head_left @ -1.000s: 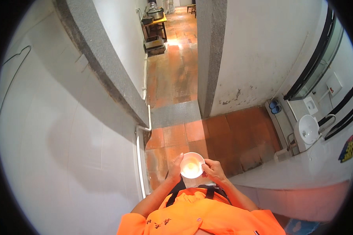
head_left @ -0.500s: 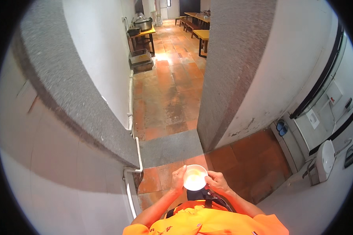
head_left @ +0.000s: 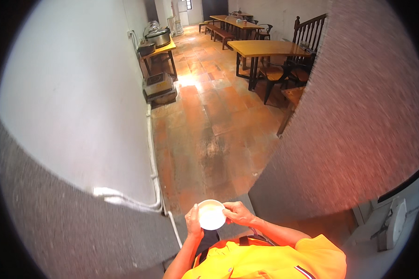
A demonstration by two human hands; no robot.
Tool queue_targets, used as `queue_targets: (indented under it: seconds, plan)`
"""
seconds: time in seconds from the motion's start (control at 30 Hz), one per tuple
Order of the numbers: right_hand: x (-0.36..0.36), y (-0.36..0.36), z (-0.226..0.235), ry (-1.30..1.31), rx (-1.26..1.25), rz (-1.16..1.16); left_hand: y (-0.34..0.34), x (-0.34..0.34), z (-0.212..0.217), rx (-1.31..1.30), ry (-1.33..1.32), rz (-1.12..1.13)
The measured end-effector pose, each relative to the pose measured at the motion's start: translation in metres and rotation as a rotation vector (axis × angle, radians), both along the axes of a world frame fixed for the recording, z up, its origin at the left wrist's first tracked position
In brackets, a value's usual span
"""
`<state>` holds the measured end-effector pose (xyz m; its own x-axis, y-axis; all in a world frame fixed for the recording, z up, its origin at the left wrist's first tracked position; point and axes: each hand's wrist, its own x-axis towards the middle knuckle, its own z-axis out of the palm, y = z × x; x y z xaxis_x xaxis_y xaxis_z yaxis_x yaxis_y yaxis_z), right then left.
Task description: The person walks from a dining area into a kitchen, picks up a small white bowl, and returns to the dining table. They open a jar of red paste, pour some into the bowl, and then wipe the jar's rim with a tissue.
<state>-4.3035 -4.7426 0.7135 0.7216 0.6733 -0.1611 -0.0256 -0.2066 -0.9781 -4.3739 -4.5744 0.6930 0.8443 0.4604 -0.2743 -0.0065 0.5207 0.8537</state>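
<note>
A reddish tiled floor [head_left: 188,153] stretches up the middle of the frame past a white wall [head_left: 74,93] at left and a yellow-topped table [head_left: 260,48] right of upper centre. At lower centre, a person's right hand [head_left: 238,214] and left hand [head_left: 193,222] close on opposite sides of a white bowl [head_left: 212,217], its mouth facing up, its round rim about equally wide every way.

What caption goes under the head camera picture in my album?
Left fingers and right fingers hold a white bowl, with reddish floor tiles and a wooden table ahead.
</note>
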Motion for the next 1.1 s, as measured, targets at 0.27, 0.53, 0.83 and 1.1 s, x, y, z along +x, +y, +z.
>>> queue_targets:
  seconds: [0.27, 0.53, 0.83, 1.1]
  plan:
    - [0.206, 0.093, 0.0, -0.017, 0.028, -0.179, 0.105, 0.237, -0.004, 0.046, -0.022, -0.19]
    - [0.428, 0.163, -0.018, 0.086, 0.035, -0.26, 0.179, 0.471, -0.024, -0.001, 0.05, -0.273]
    - [0.766, 0.249, -0.115, 0.039, 0.07, -0.265, 0.261, 0.81, -0.113, 0.037, 0.025, -0.235]
    - [1.063, 0.313, -0.127, 0.032, 0.017, -0.306, 0.336, 1.119, -0.127, -0.056, 0.083, -0.379]
